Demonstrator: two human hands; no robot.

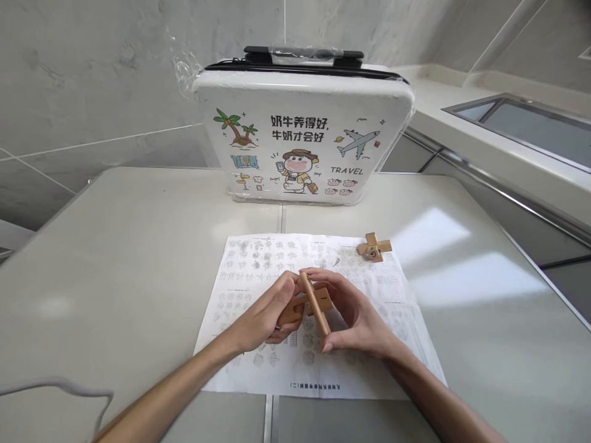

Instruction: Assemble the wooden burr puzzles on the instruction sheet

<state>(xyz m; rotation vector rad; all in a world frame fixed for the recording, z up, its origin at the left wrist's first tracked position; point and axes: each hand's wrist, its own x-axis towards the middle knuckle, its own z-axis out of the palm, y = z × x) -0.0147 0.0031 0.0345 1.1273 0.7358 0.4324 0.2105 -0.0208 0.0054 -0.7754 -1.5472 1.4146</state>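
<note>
Just left of centre, the left hand (268,311) curls closed around a wooden piece (290,314); at centre, the right hand (362,317), half-curled, grips a crossing bar (316,305) by its ends; upper right of centre sits a wooden cross (379,247).

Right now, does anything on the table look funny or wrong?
The paper looks upside down: the title along its near edge reads the wrong way up. Crumpled plastic wrap also sticks out beside the suitcase.

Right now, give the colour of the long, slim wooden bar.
The long, slim wooden bar is light brown, clearest in the head view.
</note>
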